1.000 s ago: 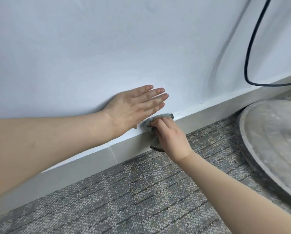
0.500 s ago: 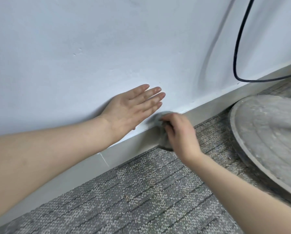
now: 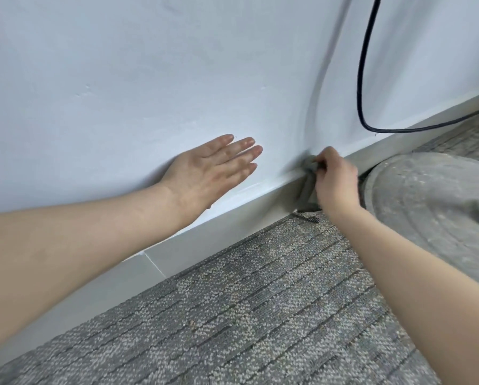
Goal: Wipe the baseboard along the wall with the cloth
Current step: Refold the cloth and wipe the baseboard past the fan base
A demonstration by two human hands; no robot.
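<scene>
Along the foot of the white wall (image 3: 149, 79), the right hand (image 3: 334, 179) presses a grey cloth (image 3: 306, 190) against the baseboard (image 3: 232, 218), its grip curled tight round the bunched fabric, whose tail hangs to the carpet (image 3: 260, 301). The left hand (image 3: 213, 173) lies flat on the wall, fingers straight, grip wide and holding nothing. Just right of the cloth sits a dusty round disc (image 3: 427, 204), with a black cable (image 3: 360, 65) looping above it.

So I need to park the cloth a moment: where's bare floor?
Bare carpet runs along the baseboard, left of the right hand and cloth. It is crowded at right, where the round grey disc sits close beside that hand.
</scene>
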